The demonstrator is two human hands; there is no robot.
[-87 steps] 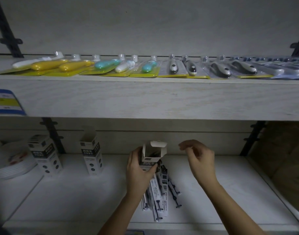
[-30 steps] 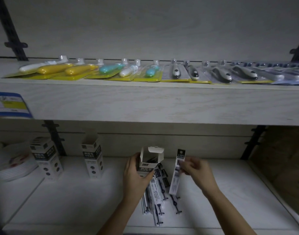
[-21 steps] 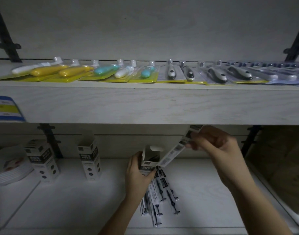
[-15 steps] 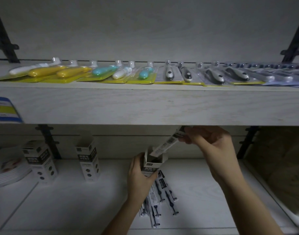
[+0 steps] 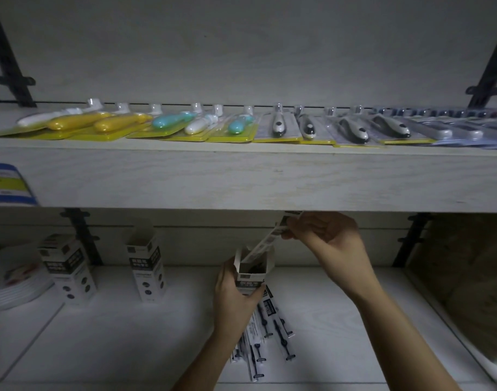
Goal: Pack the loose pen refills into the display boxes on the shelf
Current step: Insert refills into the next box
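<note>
My left hand grips an open white display box standing upright on the lower shelf. My right hand pinches the top of a packaged pen refill. The refill slants down to the left, and its lower end is inside the box mouth. Its upper end almost touches the underside of the upper shelf. Several loose refill packs lie on the lower shelf behind my left wrist.
Two more display boxes stand at the lower shelf's left, by a stack of white plates. The upper shelf carries a row of carded toothbrushes. A brown panel closes the right side.
My right hand picked a refill from the pile, lifted it up under the upper shelf and fed its lower end into the box. My left hand kept hold of the box.
</note>
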